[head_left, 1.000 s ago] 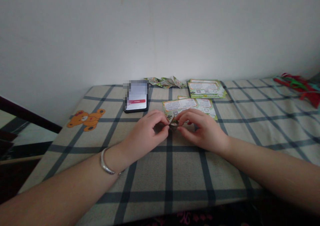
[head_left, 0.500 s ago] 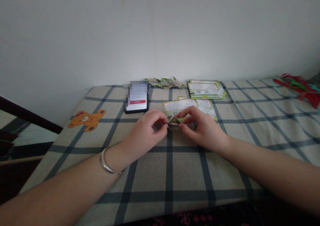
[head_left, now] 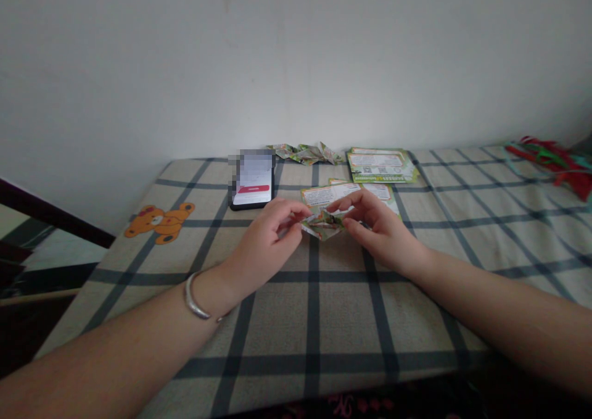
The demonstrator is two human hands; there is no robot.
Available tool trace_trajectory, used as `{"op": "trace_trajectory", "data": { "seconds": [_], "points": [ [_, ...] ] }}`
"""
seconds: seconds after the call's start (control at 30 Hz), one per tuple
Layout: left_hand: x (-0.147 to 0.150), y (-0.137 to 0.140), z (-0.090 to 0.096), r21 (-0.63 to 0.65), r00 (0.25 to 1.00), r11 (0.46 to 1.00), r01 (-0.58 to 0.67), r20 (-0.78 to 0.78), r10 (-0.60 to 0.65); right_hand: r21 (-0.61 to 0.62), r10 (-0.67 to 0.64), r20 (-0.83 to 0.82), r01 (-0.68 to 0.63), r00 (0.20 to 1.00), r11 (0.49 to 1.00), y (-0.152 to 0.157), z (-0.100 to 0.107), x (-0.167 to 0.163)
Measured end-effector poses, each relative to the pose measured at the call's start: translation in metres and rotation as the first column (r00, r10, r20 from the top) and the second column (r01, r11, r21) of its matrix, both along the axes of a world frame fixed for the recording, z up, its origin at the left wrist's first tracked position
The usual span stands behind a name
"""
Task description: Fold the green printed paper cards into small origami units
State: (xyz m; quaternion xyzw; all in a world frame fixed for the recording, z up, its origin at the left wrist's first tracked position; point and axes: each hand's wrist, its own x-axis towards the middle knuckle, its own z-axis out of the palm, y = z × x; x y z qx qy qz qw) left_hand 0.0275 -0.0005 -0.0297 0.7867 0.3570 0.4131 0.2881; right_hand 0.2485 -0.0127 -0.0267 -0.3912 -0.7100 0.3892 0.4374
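Observation:
Between my two hands is a small folded paper piece, green and grey with printed patches and pointed corners. My left hand pinches its left end between thumb and fingers. At its right end, my right hand has thumb and index finger closed on the paper's edge. Just behind lie printed green-and-white leaflets, partly covered by my right hand. A silver bangle circles my left wrist.
A phone with a lit screen lies behind my left hand. Further back are several folded paper pieces and a leaflet stack. A bear cutout sits left; red and green fabric lies far right. A checked cloth covers the table.
My hands have moved slightly apart, and more of the folded paper shows between them, spread wider. Everything else lies where it was.

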Motion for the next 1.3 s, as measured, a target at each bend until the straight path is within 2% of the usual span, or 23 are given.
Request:
{"op": "trace_trajectory", "data": {
  "seconds": [0.13, 0.27, 0.37, 0.57, 0.77, 0.97, 1.2, 1.3],
  "points": [
    [0.0, 0.0, 0.005, 0.087, 1.0, 0.996, -0.01, -0.025, 0.013, 0.056, 0.0, 0.019, -0.001, 1.0, 0.998, 0.0, 0.002, 0.0],
    [-0.001, -0.003, 0.011, 0.207, 0.991, 0.978, 0.036, -0.137, -0.007, 0.28, -0.048, 0.218, -0.016, 0.975, 0.96, -0.001, 0.007, 0.001],
    [0.0, -0.006, 0.013, 0.246, 0.98, 0.967, 0.065, -0.2, -0.015, 0.366, -0.094, 0.309, -0.027, 0.946, 0.93, -0.002, 0.009, 0.001],
    [0.003, -0.01, 0.012, 0.282, 0.97, 0.955, 0.088, -0.244, -0.018, 0.39, -0.132, 0.433, -0.053, 0.892, 0.919, -0.007, 0.012, -0.001],
    [0.001, -0.011, 0.013, 0.297, 0.954, 0.945, 0.139, -0.298, -0.046, 0.465, -0.222, 0.608, -0.115, 0.762, 0.878, -0.013, 0.016, -0.003],
    [0.004, -0.009, 0.009, 0.271, 0.953, 0.951, 0.148, -0.295, -0.064, 0.571, -0.38, 0.676, -0.122, 0.632, 0.812, -0.013, 0.016, -0.005],
    [0.004, -0.009, 0.009, 0.235, 0.933, 0.953, 0.194, -0.343, -0.105, 0.526, -0.348, 0.718, -0.143, 0.603, 0.838, -0.01, 0.016, -0.007],
    [0.003, -0.009, 0.009, 0.252, 0.922, 0.951, 0.182, -0.379, -0.076, 0.49, -0.318, 0.711, -0.117, 0.627, 0.864, -0.009, 0.015, -0.008]
  ]
}}
